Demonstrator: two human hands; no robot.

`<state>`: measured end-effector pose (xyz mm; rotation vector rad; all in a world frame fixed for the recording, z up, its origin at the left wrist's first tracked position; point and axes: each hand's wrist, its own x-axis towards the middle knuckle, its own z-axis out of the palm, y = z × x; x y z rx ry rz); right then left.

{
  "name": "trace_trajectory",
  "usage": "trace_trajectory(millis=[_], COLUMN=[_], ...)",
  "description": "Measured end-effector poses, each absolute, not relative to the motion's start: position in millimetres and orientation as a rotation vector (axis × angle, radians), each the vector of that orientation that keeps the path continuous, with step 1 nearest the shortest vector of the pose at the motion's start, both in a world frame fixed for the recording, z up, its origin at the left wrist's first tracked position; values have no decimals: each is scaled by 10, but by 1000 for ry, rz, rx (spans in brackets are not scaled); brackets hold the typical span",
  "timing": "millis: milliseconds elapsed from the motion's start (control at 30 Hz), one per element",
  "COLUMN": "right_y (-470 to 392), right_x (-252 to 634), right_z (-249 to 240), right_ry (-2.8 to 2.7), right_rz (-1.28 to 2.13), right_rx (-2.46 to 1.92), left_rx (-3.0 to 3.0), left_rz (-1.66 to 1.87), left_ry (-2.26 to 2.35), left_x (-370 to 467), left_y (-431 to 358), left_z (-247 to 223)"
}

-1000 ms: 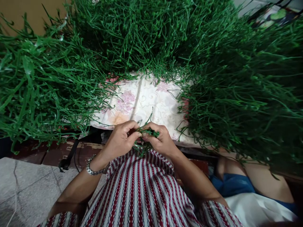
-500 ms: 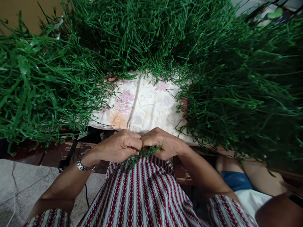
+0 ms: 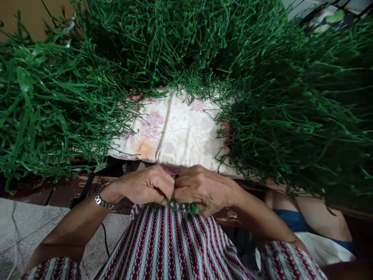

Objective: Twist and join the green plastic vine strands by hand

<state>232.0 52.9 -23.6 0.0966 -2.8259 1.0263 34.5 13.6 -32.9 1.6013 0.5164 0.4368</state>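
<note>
**Two hands closed together on a small green sprig**

Low in the centre of the frame, the left hand (image 3: 147,186) and the right hand (image 3: 204,188) meet knuckle to knuckle, backs turned up toward the camera. Both have their fingers curled in tight, and between and under them sits a small green sprig (image 3: 189,209). Only its ends show, poking out below the right hand's fingers and just under the left hand's knuckles, right above the striped red-and-white garment (image 3: 175,245) that fills the bottom centre. Which fingers actually pinch the sprig cannot be told, since the grip is hidden under the hands.

A metal watch (image 3: 101,200) circles the left wrist at lower left of centre.

Just beyond the hands, in the middle of the frame, lies a pale floral cloth (image 3: 175,132) with a seam running down it. Heaps of green stems (image 3: 291,109) crowd around it on the left, top and right, their tips overlapping the cloth's edges. A dark wooden edge (image 3: 58,190) runs below the cloth at left, with grey floor (image 3: 17,233) in the lower left corner. At lower right sits another person's leg (image 3: 317,217) beside blue fabric (image 3: 291,219).
</note>
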Motion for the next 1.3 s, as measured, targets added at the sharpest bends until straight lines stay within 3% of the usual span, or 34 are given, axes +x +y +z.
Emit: trace_trajectory(millis=[200,433,600,733,867,1033,1167,1300], right_y=[504,574,530,471,420,345,386,613], right_x=[2347,2390,2360,2385,2369,2311,2415,2578], right_z=[-224,-410,-463,-481,-456,-457,-430,-270], right_ry=[-2665,-2574,-2401,-2307,-2098,-1864,-1639,-1778], right_rz=[1304,1396,1512,1667,1932,2112,1962,1465], right_rx=[182,-492,-445,-252,-36,-26,96,-410], left_rx=[1608,1715,1845,1759,1422,1176,959,835], left_rz=[435,651,607,560,779,910,939,1094], left_ry=[424,975,1146,860,447,393,385,796], left_x=[329,437,471,475,560,630,523,459], left_y=[132,73,26,27,18,-59,-118,16], left_z=[-294,-401,-367,-284,-304,-415,-507,-505])
